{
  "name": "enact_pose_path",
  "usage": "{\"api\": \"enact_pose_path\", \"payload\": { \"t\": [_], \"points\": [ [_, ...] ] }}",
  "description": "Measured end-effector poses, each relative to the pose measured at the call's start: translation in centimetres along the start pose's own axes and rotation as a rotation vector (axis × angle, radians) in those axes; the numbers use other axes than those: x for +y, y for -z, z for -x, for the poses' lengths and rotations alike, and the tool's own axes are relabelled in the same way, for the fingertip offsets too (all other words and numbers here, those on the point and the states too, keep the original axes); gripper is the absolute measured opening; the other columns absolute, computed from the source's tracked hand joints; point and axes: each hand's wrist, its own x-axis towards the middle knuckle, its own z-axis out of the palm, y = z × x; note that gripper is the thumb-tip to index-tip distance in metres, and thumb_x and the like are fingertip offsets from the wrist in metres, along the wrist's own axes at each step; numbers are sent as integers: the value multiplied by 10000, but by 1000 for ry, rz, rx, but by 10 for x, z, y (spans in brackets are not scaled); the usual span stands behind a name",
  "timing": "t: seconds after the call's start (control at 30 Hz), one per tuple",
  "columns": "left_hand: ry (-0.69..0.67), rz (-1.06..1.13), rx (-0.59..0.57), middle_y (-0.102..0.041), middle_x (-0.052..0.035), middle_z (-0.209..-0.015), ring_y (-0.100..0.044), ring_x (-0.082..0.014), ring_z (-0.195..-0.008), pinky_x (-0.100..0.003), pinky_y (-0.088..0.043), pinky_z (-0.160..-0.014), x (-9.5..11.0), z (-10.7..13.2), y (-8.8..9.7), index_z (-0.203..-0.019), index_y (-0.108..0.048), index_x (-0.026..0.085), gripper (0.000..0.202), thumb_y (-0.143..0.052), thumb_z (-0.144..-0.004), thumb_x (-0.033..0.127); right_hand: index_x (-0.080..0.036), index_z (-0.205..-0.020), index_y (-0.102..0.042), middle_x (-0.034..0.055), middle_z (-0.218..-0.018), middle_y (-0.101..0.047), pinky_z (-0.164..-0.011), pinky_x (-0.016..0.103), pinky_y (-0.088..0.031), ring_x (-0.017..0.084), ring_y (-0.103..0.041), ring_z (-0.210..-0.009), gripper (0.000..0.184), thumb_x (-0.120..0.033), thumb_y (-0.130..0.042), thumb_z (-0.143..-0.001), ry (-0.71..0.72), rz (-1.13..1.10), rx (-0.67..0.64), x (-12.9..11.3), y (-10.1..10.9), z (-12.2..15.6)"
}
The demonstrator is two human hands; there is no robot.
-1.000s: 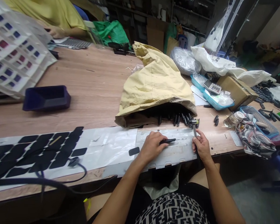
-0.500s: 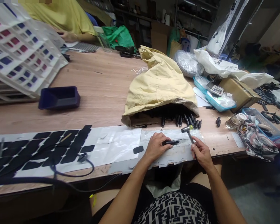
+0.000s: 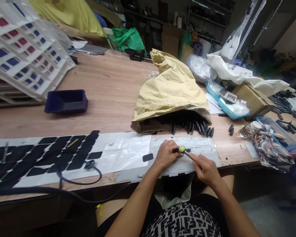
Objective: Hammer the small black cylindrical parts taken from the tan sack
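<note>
My left hand [image 3: 166, 153] is closed on a slim black piece [image 3: 188, 150], pressing it down on the grey work board [image 3: 202, 161]; the exact kind of piece cannot be made out. My right hand [image 3: 207, 168] grips the handle of a small hammer [image 3: 182, 149]. The hammer's round yellow-green face is turned up toward me, and its head lies over the black piece beside my left fingertips. Whether the two touch, I cannot tell. Several black cylindrical parts [image 3: 202, 128] lie just beyond the board, at the mouth of a yellow sack [image 3: 172, 95].
Black rounded pads [image 3: 74, 148] lie on white sheet to the left, with a cable [image 3: 97, 177] across them. A dark blue tray [image 3: 66, 102] and a white crate [image 3: 27, 56] stand farther left. At right are a glass jar [image 3: 248, 129] and blue baskets [image 3: 233, 110]. A person in yellow [image 3: 71, 19] sits opposite.
My right hand has swung the hammer leftward and down, from above the board's right part to the black piece. My left hand keeps its hold in the same place.
</note>
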Motion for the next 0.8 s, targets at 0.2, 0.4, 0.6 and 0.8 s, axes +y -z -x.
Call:
{"api": "enact_pose_path", "payload": {
  "t": [0.2, 0.4, 0.6, 0.8],
  "points": [
    [-6, 12, 33, -674, -25, -844, -532, -242, -930, -392, -437, -860, -6, 0, -4, -890, -785, 259, 158, -815, -737, 284, -291, -1433, -567, 72, -975, -712, -798, 365, -583, 218, -676, -835, 489, -151, -474, -974, -21, -79, 52, 2, 7, 1],
    [-10, 5, 48, -682, -30, -842, -542, -246, -929, -405, -441, -871, -7, 0, -6, -909, -799, 282, 151, -786, -760, 303, -303, -1379, -624, 60, -937, -732, -786, 365, -593, 218, -688, -815, 480, -148, -501, -942, -87, -60, 11, 7, 12, 6],
    [-6, 9, 42, -685, -32, -846, -537, -246, -944, -403, -437, -883, -7, 1, -6, -906, -793, 254, 148, -781, -763, 292, -261, -1283, -688, 66, -1067, -727, -814, 384, -598, 229, -700, -909, 366, -253, -598, -928, -252, -368, 132, 21, 13, -2],
    [-78, 35, -50, -679, -35, -861, -541, -252, -970, -417, -435, -920, -1, 6, 7, -886, -787, 265, 130, -776, -774, 332, -215, -1333, -561, -53, -717, -586, -352, 196, -384, 80, -468, -419, 502, -388, -657, -871, -560, -867, 316, 46, 8, -16]
  ]
}}
